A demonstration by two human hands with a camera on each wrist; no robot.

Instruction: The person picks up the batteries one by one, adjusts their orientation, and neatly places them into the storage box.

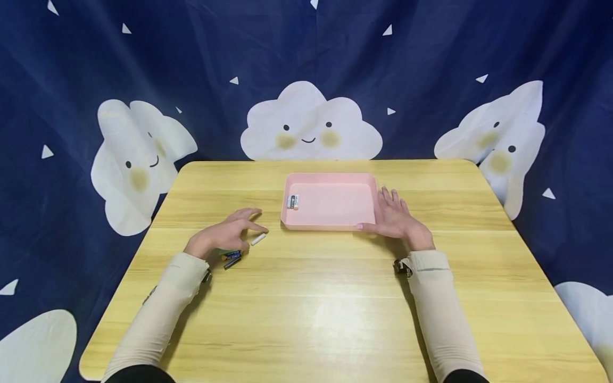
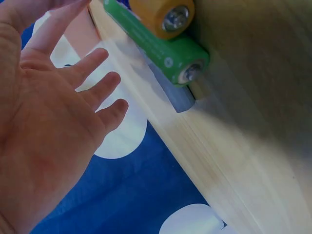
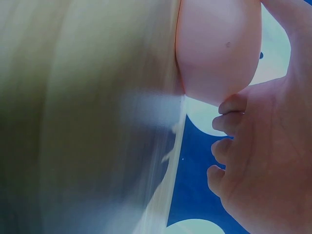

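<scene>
On the table, my left hand reaches over several small batteries with its fingers spread and holds nothing. A white battery lies just below its thumb and forefinger tips. Beside the palm are dark batteries; the left wrist view shows a green battery and an orange-ended battery up close. My right hand rests against the right end of a pink tray, its fingers extended along the side and the thumb at the front rim. Inside the tray, at its left end, a few batteries lie side by side.
The wooden table has rounded corners, and its far edge runs just behind the tray. A dark blue curtain with smiling white clouds hangs around it. Both forearms wear light sleeves, with a dark device at each wrist.
</scene>
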